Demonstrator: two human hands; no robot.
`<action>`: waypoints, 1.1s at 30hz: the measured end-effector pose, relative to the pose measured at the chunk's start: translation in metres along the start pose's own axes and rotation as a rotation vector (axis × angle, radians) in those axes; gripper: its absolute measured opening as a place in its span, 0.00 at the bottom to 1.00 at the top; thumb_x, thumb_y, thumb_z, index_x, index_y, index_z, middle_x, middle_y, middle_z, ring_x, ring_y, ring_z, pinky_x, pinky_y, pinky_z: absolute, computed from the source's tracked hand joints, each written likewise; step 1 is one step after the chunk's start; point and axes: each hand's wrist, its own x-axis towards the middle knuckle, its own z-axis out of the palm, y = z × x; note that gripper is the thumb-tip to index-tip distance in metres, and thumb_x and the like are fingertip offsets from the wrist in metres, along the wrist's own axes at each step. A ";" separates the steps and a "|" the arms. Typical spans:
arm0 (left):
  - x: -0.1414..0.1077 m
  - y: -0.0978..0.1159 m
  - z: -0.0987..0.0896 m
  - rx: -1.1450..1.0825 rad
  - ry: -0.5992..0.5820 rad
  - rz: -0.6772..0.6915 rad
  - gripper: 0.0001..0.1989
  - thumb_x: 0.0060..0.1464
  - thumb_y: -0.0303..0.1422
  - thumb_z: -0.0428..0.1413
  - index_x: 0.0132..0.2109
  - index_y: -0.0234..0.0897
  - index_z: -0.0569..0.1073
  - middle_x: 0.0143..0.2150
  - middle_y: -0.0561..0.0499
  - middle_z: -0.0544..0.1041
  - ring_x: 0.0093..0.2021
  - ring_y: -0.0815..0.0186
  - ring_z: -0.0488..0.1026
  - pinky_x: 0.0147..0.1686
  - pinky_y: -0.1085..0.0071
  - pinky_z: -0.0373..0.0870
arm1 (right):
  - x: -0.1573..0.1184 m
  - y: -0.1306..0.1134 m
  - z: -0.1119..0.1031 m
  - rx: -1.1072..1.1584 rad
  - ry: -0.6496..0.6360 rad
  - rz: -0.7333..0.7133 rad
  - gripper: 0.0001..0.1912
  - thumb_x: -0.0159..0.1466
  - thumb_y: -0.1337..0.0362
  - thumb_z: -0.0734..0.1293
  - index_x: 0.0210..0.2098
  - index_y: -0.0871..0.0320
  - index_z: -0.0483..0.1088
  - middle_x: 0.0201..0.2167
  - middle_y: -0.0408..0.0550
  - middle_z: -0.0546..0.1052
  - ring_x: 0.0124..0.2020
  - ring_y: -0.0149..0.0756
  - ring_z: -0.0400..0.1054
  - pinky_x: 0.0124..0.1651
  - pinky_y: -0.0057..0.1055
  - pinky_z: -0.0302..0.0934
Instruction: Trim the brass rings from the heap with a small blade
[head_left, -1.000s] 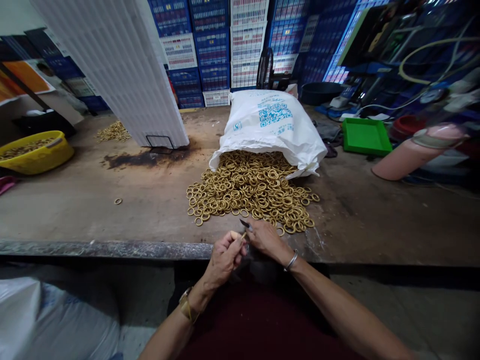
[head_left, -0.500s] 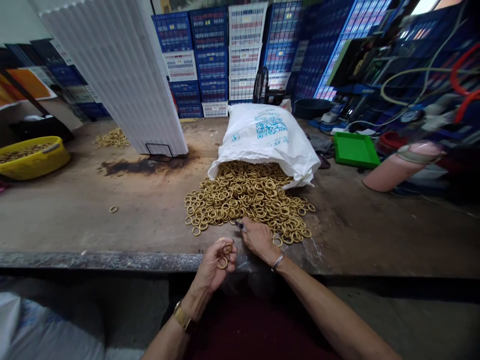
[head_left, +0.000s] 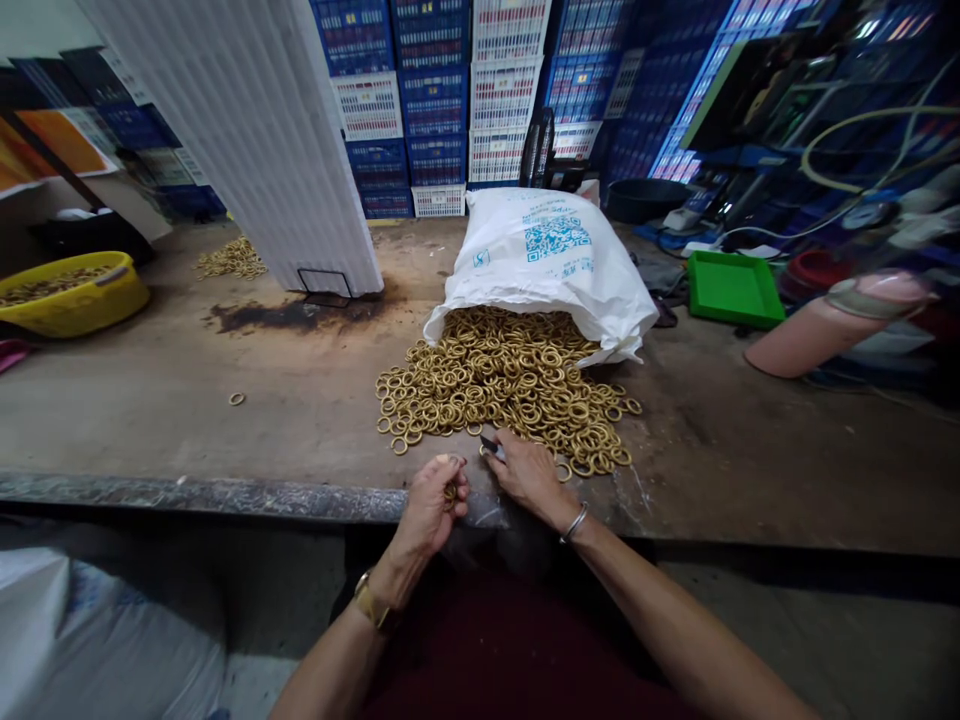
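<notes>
My left hand [head_left: 433,502] is closed around brass-coloured rings [head_left: 450,494], just over the front edge of the table; how many it holds is hidden by the fingers. To its right, my right hand [head_left: 531,478] grips a small knife [head_left: 490,444], its dark blade pointing left. A ring partly shows under the blade by the fingertips. Right beyond both hands spreads a heap of brass-coloured rings [head_left: 502,385], spilling from the mouth of a white woven sack [head_left: 525,280] that lies on its side.
A single ring [head_left: 237,398] lies on the table [head_left: 315,420] to the left. Farther left are a yellow basin [head_left: 82,312] of rings and a tall white corrugated panel [head_left: 247,140]. On the right stand a green tray [head_left: 735,288] and a pink bottle [head_left: 832,330]. Stacked crates [head_left: 435,100] line the back.
My left hand's fingers have closed more over the rings, which showed openly before. The knife in my right hand has shifted slightly and its blade shows more. The whole view has tilted a little.
</notes>
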 end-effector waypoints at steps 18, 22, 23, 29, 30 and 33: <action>0.004 -0.002 0.007 0.501 -0.032 0.114 0.14 0.46 0.43 0.52 0.28 0.36 0.64 0.17 0.60 0.60 0.13 0.79 0.52 0.13 0.80 0.46 | -0.011 -0.009 -0.006 0.778 0.001 -0.055 0.07 0.56 0.61 0.59 0.27 0.58 0.62 0.18 0.37 0.61 0.21 0.25 0.54 0.24 0.22 0.49; 0.003 -0.005 0.008 0.634 -0.035 0.302 0.12 0.48 0.40 0.52 0.27 0.34 0.68 0.18 0.57 0.63 0.17 0.77 0.56 0.17 0.79 0.51 | -0.010 -0.010 -0.004 1.026 -0.155 0.079 0.10 0.56 0.56 0.58 0.27 0.58 0.60 0.15 0.35 0.61 0.15 0.23 0.51 0.19 0.20 0.47; 0.003 -0.006 0.009 0.632 -0.049 0.306 0.12 0.48 0.40 0.52 0.27 0.34 0.68 0.19 0.57 0.63 0.17 0.77 0.56 0.17 0.79 0.52 | -0.011 -0.011 -0.004 1.074 -0.181 0.107 0.11 0.56 0.56 0.58 0.27 0.58 0.60 0.14 0.35 0.61 0.14 0.22 0.50 0.18 0.20 0.46; 0.002 -0.006 0.007 0.321 -0.170 0.019 0.14 0.48 0.42 0.52 0.30 0.35 0.64 0.20 0.57 0.64 0.15 0.78 0.54 0.13 0.80 0.46 | -0.009 -0.011 -0.002 1.166 -0.217 0.153 0.10 0.54 0.57 0.60 0.26 0.58 0.60 0.13 0.34 0.62 0.12 0.21 0.49 0.15 0.20 0.44; 0.002 -0.005 0.006 0.281 -0.183 0.000 0.14 0.48 0.42 0.53 0.30 0.35 0.64 0.20 0.57 0.64 0.14 0.79 0.54 0.13 0.80 0.46 | -0.008 -0.010 0.000 1.170 -0.218 0.160 0.10 0.55 0.57 0.59 0.27 0.58 0.60 0.14 0.35 0.62 0.12 0.21 0.49 0.15 0.20 0.44; 0.000 -0.003 0.006 0.233 -0.190 0.016 0.14 0.48 0.42 0.53 0.32 0.35 0.64 0.21 0.58 0.64 0.15 0.79 0.54 0.13 0.81 0.45 | -0.005 -0.006 0.004 1.094 -0.125 0.159 0.08 0.55 0.59 0.57 0.26 0.58 0.60 0.15 0.36 0.62 0.13 0.22 0.51 0.17 0.21 0.46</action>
